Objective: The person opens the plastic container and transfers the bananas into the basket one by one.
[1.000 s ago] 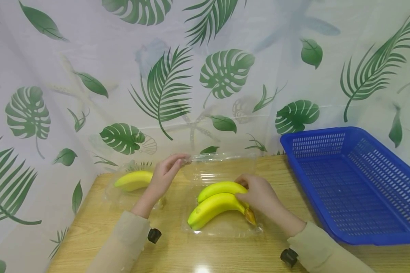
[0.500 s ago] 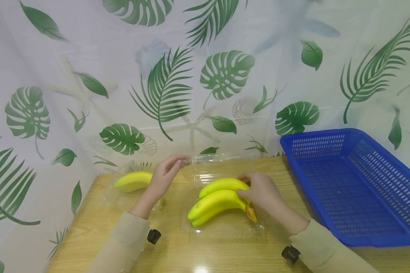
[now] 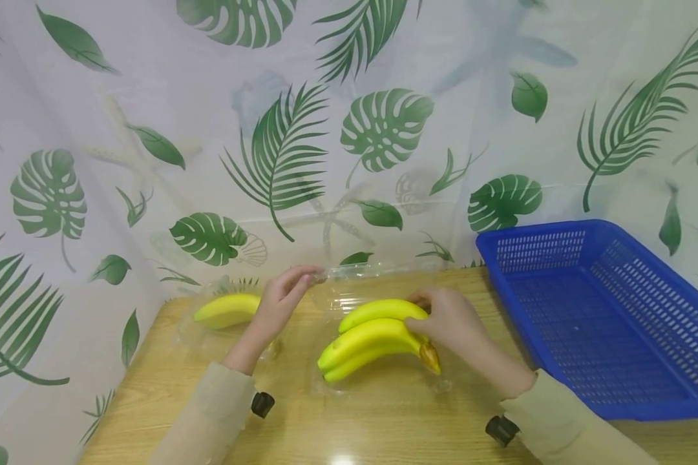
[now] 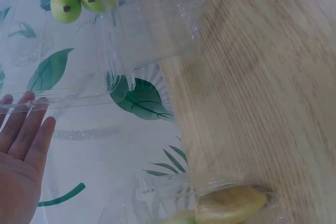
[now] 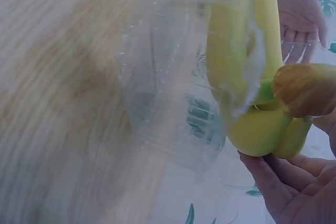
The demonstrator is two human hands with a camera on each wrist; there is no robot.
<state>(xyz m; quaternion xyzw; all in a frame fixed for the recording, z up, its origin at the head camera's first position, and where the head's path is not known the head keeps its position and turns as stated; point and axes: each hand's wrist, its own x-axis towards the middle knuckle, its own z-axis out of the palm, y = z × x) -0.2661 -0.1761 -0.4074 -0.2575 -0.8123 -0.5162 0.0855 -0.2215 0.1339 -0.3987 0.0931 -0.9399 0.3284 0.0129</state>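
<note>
My right hand [image 3: 450, 323] grips a bunch of yellow bananas [image 3: 378, 342] near its brown stem end. The bunch is just above the base of a clear plastic clamshell box [image 3: 330, 389], its green tips tilted down to the left. In the right wrist view, fingers [image 5: 270, 184] lie under the bananas [image 5: 260, 132], and clear plastic covers part of them. At the back left corner of the raised lid [image 3: 378, 270], my left hand [image 3: 279, 303] holds the edge. The left wrist view shows its fingertips [image 4: 41, 103] at that lid edge, with the thumb hidden.
Behind my left wrist, another clear box with a banana [image 3: 227, 310] stands on the wooden table [image 3: 384, 433]. A blue plastic basket [image 3: 593, 336] takes up the right side. A leaf-print curtain [image 3: 384, 181] hangs along the back and left.
My right hand has raised the banana bunch slightly and moved a little to the right, turning the bunch so more of its lower bananas show. My left hand stays at the lid corner.
</note>
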